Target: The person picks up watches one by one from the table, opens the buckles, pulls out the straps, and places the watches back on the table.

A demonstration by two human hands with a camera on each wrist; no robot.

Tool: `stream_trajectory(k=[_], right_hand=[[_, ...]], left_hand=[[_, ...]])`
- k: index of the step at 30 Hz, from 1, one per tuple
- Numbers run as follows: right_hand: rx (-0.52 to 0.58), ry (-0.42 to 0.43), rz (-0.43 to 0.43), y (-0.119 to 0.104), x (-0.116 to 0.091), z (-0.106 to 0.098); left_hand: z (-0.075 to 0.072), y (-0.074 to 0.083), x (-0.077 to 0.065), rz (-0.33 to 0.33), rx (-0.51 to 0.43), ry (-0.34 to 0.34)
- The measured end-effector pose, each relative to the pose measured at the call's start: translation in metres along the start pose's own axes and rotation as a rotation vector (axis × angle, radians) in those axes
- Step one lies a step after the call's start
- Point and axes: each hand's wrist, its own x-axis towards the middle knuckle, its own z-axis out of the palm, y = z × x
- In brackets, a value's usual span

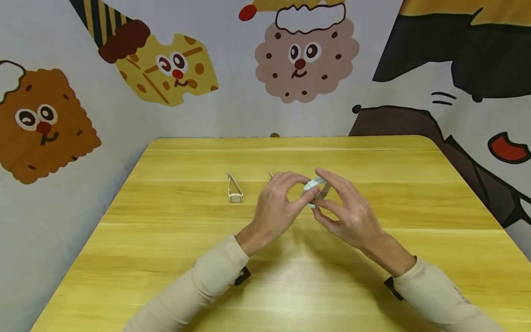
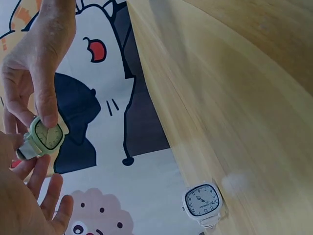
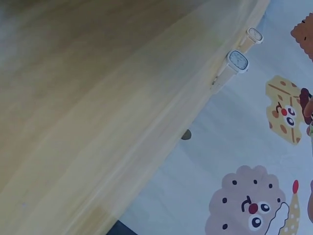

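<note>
A pale green wristwatch with a rounded square dial is held up between both hands over the table. My left hand pinches it from the left, with the thumb at its near side. From the right, my right hand grips the case and strap. In the left wrist view a thumb lies across the face of the green watch, while several fingers spread below it. Only fragments of a hand show at the right edge of the right wrist view.
A cream wristwatch stands on the wooden table, left of the hands. Behind my left hand another white watch is mostly hidden in the head view. A cartoon-printed cloth hangs along the table's far edge.
</note>
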Motion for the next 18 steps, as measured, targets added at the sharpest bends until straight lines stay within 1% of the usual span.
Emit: stream_trajectory(k=[3,6,9,12,15,18], right_hand=[[-0.009,-0.044,0.005,0.002,0.001,-0.001],[-0.004,-0.090,0.025,0.001,0.002,-0.002],[0.021,-0.124,0.071,0.000,0.002,-0.004],[0.054,-0.136,0.138,0.000,0.002,-0.006],[0.052,-0.138,0.198,0.000,0.003,-0.010],[0.042,-0.176,0.225,0.003,0.006,-0.014]], left_hand=[[0.000,-0.001,0.001,0.011,-0.004,0.013],[-0.003,-0.003,-0.001,0.023,0.020,-0.004],[-0.004,-0.004,-0.004,0.035,0.048,-0.035],[-0.005,-0.007,-0.006,0.048,0.057,-0.054],[-0.005,-0.008,-0.008,0.073,0.072,-0.070],[-0.005,-0.010,-0.010,0.104,0.101,-0.078]])
